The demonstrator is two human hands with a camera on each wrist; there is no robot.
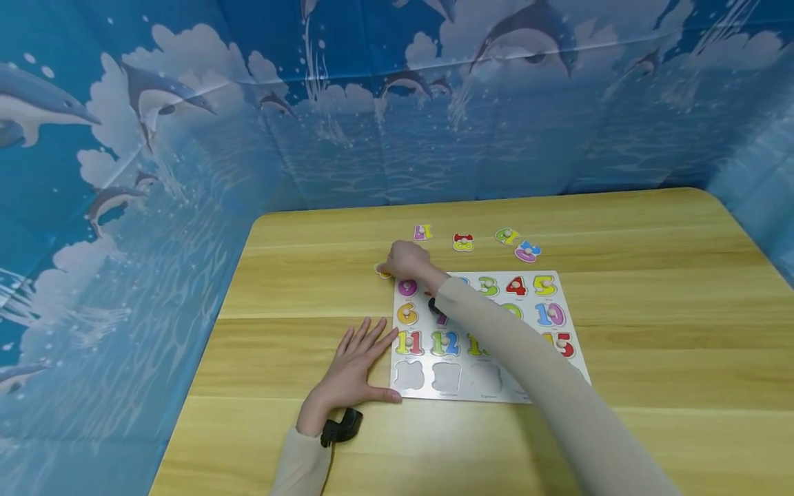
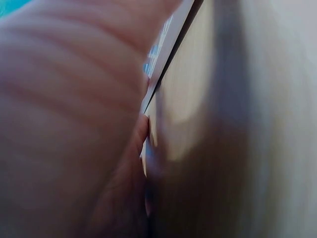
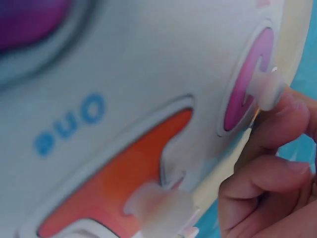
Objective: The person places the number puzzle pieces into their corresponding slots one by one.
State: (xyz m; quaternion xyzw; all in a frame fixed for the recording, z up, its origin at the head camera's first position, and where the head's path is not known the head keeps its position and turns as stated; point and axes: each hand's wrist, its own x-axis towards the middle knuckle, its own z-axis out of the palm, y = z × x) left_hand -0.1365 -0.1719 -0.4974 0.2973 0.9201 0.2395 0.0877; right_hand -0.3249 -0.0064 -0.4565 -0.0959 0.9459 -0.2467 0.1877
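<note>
Over the upper left corner of a white number puzzle board (image 1: 474, 397), my right hand (image 1: 409, 259) reaches left with curled fingers. It pinches a number piece (image 1: 384, 274) that lies on the table, mostly hidden under the fingertips; only a yellowish edge shows. In the right wrist view the curled fingers (image 3: 267, 183) are beyond the pink zero piece (image 3: 247, 84) and the orange one piece (image 3: 119, 173). My left hand (image 1: 353, 372) lies spread on the table, its thumb at the board's lower left corner and its fingertips along the left edge.
Several knobbed number pieces lie behind the board, among them a red and yellow eighteen (image 1: 463, 242) and a blue and purple piece (image 1: 528, 252). The board's bottom row shows bare recesses (image 1: 409, 376). A dolphin-print curtain (image 1: 397, 151) surrounds the wooden table (image 1: 298, 275).
</note>
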